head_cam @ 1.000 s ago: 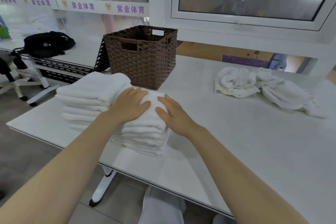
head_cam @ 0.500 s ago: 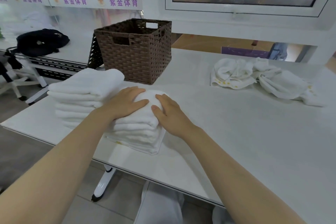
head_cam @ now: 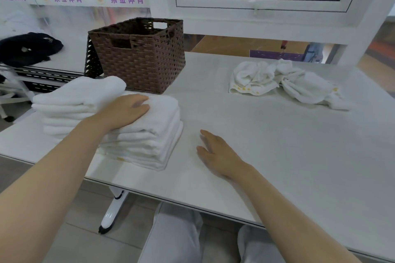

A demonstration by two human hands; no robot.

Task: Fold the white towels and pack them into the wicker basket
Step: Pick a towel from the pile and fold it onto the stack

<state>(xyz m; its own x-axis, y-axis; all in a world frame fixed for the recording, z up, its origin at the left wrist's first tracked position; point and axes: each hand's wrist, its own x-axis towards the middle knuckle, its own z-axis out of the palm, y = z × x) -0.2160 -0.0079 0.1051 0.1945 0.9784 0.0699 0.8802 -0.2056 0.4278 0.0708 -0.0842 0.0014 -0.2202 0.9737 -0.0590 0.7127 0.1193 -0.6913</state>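
Two stacks of folded white towels stand side by side near the table's left front: a nearer stack [head_cam: 158,139] and a taller left stack [head_cam: 77,100]. My left hand [head_cam: 126,111] lies flat on top of the nearer stack, fingers relaxed. My right hand [head_cam: 215,151] is off the towels, over the bare table just right of that stack, fingers straight, holding nothing. The brown wicker basket [head_cam: 141,64] stands behind the stacks; no towels show above its rim. Several crumpled unfolded white towels [head_cam: 286,81] lie at the far right.
The white table [head_cam: 277,145] runs wide to the right, with its front edge close to my legs. A dark perforated panel [head_cam: 92,62] leans behind the basket. A black bag [head_cam: 27,49] lies on a bench at the left. A window frame stands behind.
My right hand has lifted off the nearer towel stack and moved right and toward me, over the bare table. My left hand stays on the stack.
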